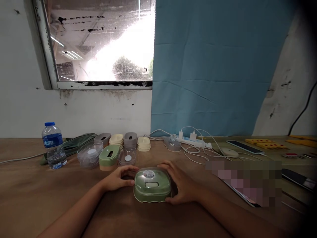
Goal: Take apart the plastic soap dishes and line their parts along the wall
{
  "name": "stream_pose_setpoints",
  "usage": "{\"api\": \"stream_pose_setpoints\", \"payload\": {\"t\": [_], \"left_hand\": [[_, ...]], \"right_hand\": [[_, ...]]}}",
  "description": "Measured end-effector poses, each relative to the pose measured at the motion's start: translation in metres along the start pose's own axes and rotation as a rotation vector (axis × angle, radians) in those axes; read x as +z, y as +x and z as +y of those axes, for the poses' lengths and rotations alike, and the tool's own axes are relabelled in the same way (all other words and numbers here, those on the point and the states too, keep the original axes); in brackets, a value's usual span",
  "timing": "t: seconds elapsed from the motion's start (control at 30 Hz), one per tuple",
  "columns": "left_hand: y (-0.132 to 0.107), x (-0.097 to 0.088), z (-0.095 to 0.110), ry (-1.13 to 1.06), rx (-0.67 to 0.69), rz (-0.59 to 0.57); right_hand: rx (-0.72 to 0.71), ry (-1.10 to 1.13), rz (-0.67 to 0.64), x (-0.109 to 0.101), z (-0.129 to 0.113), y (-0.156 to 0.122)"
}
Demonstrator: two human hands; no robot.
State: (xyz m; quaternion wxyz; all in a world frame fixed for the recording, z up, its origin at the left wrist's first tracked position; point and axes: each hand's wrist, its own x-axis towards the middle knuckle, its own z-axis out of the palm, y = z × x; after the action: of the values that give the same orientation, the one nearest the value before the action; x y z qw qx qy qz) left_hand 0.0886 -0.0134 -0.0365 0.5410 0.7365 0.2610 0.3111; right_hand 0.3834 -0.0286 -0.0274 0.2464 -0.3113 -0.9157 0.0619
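Note:
A green plastic box with a clear lid [153, 185] sits on the brown table in front of me. Its lid bears a round sticker, and a slot-shaped opening shows beneath. My left hand [119, 178] is curled at the box's left side, thumb at the near edge and fingers at the far corner. Around the right side wraps my right hand [182, 185], its thumb low at the front corner and its fingertips over the back edge. Behind the box stand a green slotted container [109, 157] and a clear lid with a white sticker [127, 156].
Stacked clear lids [90, 154], cream trays [144, 144] and grey containers [130, 139] line the back. A water bottle [53, 145] stands left beside a dark green pouch [79, 143]. Rightward lie a grey box [172, 144], a power strip [190, 141], cables and a phone [245, 147].

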Motion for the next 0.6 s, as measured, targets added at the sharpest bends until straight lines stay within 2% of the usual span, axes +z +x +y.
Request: {"api": "stream_pose_setpoints", "payload": {"t": [0.13,0.27,0.4,0.6], "left_hand": [[-0.001,0.005,-0.001,0.080,0.033,0.003],[-0.002,0.016,0.002,0.233,0.025,0.001],[-0.001,0.023,0.007,0.260,0.018,-0.018],[-0.001,0.023,0.008,0.271,0.020,-0.011]], "right_hand": [[-0.069,0.049,-0.089,0.001,-0.004,0.002],[-0.059,0.128,-0.143,0.001,-0.004,0.002],[-0.060,0.157,-0.122,0.004,-0.001,0.001],[-0.098,0.191,-0.063,0.012,0.001,0.001]]}}
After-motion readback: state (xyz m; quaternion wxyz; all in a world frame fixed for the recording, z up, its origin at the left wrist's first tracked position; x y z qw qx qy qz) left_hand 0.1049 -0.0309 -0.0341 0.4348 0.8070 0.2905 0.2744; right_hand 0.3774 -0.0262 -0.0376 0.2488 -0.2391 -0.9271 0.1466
